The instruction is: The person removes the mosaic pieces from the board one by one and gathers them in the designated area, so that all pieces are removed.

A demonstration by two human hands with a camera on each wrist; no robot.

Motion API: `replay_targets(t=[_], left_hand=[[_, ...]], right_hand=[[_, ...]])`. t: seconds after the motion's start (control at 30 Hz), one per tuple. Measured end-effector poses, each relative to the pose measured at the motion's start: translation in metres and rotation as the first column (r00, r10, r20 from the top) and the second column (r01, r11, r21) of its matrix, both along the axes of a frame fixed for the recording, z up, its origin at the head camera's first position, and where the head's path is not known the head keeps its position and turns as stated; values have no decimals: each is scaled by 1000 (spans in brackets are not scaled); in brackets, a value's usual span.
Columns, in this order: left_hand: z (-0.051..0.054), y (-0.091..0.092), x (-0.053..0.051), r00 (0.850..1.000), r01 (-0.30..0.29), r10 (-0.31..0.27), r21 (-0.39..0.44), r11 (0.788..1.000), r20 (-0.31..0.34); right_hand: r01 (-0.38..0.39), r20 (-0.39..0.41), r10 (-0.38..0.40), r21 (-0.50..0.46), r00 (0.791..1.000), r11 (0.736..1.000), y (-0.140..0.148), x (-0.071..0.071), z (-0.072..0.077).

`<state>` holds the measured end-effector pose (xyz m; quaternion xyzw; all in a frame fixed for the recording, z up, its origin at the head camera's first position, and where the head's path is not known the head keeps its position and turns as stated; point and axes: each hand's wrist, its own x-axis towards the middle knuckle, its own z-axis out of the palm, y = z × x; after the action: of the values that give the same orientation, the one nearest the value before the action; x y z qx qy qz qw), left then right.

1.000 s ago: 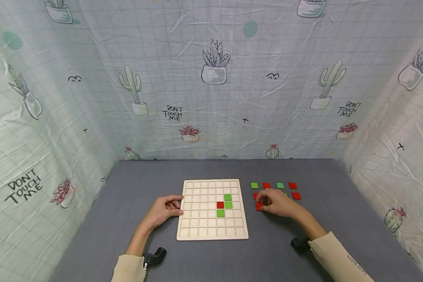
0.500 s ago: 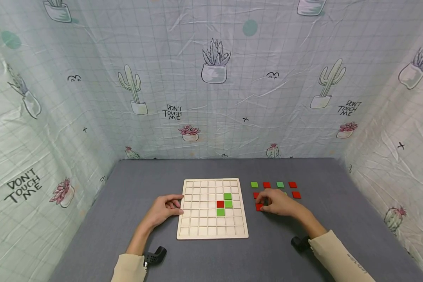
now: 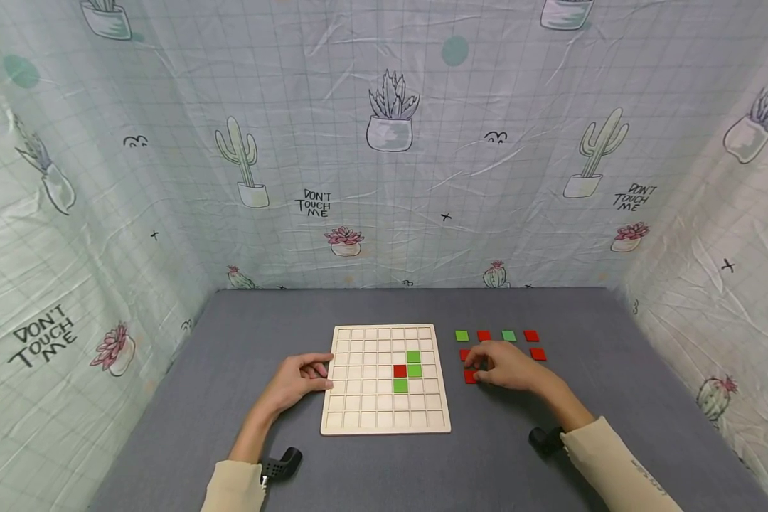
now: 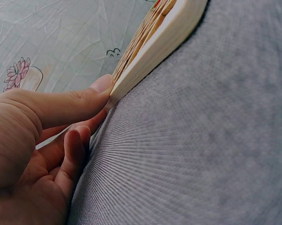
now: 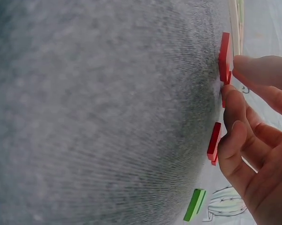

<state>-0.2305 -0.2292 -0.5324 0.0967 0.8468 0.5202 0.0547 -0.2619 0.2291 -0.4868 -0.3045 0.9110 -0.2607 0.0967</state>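
A square wooden grid board (image 3: 358,419) lies flat on the table, with several green tiles and one red tile in its cells. My left hand (image 3: 297,380) touches the board's left edge with thumb and index finger; in the left wrist view the thumb (image 4: 80,101) rests at the edge, other fingers loosely bent. My right hand (image 3: 502,366) is over loose tiles right of the board. Its thumb and fingertips are beside the nearest red tile (image 3: 470,377), which lies on the table. In the right wrist view the thumb (image 5: 262,70) is close to this tile, its contact unclear.
Loose tiles lie in rows right of the board, among them a green tile (image 3: 462,336) and a red tile (image 3: 537,354); the right hand hides part of them. A patterned curtain (image 3: 390,213) surrounds the grey table (image 3: 262,320) at the back and sides.
My right hand has shifted very slightly, and a green bit seen beside it earlier is now hidden. The left hand and the board stay as they were.
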Motion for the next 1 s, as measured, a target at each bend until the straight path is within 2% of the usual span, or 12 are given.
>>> replay_targets(t=[0.33, 0.67, 1.0], left_hand=[[0, -1, 1, 1000, 16, -16, 5, 1000, -7], [0, 0, 1, 1000, 11, -11, -5, 1000, -11], [0, 0, 1, 1000, 8, -8, -5, 1000, -14]], right_hand=[[22, -23, -22, -21, 999, 1000, -9, -4, 5], [20, -60, -20, 4, 998, 1000, -36, -10, 11], [-46, -57, 46, -3, 997, 999, -68, -17, 16]])
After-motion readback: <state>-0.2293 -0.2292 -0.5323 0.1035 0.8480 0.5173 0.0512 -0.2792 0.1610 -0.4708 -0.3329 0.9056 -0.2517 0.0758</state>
